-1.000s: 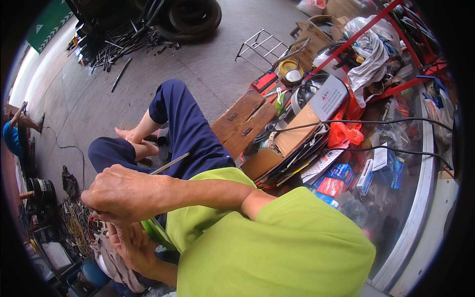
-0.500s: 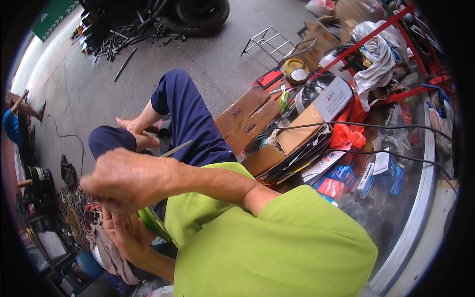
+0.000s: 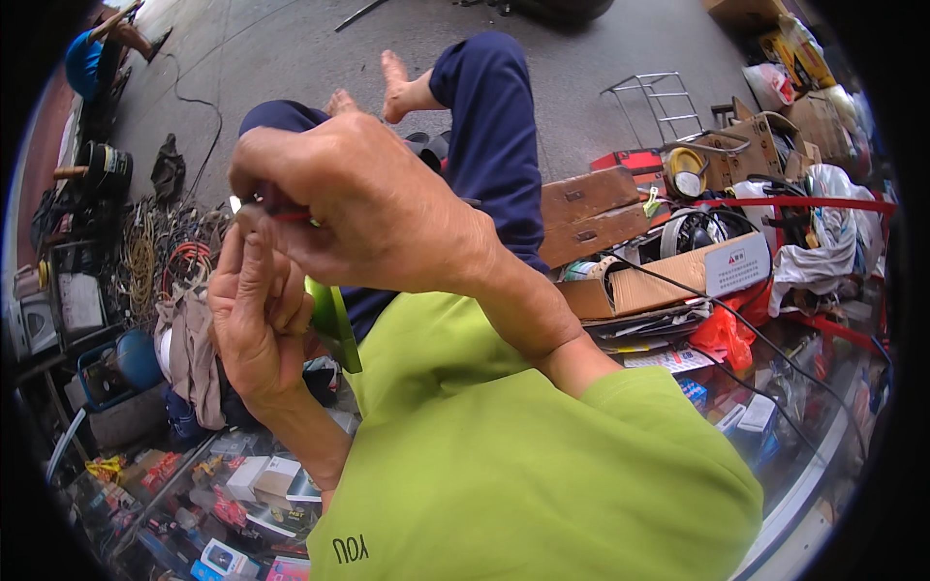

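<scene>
Inside the curled right hand (image 3: 373, 198), a small dark-and-red object (image 3: 291, 215) shows only in part, enclosed by bent fingers. Just below, the left hand (image 3: 257, 324) raises its thumb toward the right fingertips, its other fingers folded; whether these hold anything cannot be told. Good control calls for a steady left hand as support, with short, measured right-hand motions.

Head-worn fisheye, facing downward, close above right hand (image 3: 363, 208)

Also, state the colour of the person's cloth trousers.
The cloth trousers are dark navy blue, clearest in the head view.
</scene>
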Available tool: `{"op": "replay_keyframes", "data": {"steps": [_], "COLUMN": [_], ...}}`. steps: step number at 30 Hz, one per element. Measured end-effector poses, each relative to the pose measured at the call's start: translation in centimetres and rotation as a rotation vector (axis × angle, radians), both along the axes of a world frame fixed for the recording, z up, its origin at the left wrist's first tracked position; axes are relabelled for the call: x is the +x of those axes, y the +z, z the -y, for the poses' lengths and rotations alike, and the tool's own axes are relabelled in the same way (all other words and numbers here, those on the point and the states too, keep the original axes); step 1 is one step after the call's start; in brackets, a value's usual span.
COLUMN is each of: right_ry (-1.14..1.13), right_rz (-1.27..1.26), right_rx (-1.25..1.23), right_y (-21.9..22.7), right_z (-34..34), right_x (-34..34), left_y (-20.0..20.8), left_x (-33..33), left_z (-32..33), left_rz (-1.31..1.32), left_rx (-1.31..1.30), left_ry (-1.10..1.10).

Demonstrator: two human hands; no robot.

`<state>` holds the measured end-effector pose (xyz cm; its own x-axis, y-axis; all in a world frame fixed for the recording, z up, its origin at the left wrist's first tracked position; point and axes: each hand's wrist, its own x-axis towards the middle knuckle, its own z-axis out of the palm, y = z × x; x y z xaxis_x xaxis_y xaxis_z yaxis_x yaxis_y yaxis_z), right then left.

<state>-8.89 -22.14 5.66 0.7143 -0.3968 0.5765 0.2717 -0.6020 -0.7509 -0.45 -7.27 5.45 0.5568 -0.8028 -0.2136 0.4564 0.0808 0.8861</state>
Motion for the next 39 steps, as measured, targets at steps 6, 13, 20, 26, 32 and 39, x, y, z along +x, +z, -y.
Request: {"op": "replay_keyframes", "data": {"steps": [6, 13, 20, 26, 32, 39], "right_ry": [0.026, -0.051, -0.361, -0.496, -0.67, -0.802], "right_rz": [-0.017, -0.047, -0.07, -0.392, -0.428, -0.229], "right_rx": [0.078, 0.109, -0.025, 0.041, 0.468, 1.028], "right_y": [-0.3, 0.2, -0.2, 0.3, -3.6, -5.2], "right_z": [1.0, 3.4, 4.6, 4.3, 3.5, 6.2], "right_x": [0.8, -0.8, -2.2, -6.8, -11.3, -18.3], "left_y": [0.0, -0.3, -1.1, -1.2, -2.9, -5.6], "left_x": [0.6, 1.2, 3.0, 4.2, -1.7, -9.4], "left_z": [-0.1, 3.6, 8.7, 15.2, 21.2, 24.3], "left_rz": [0.072, 0.015, -0.115, -0.66, -0.72, -0.608], "left_rx": [0.047, 0.021, 0.075, -0.144, -0.092, 0.054], "left_ry": [-0.031, -0.118, -0.2, -0.156, -0.338, -0.656]}}
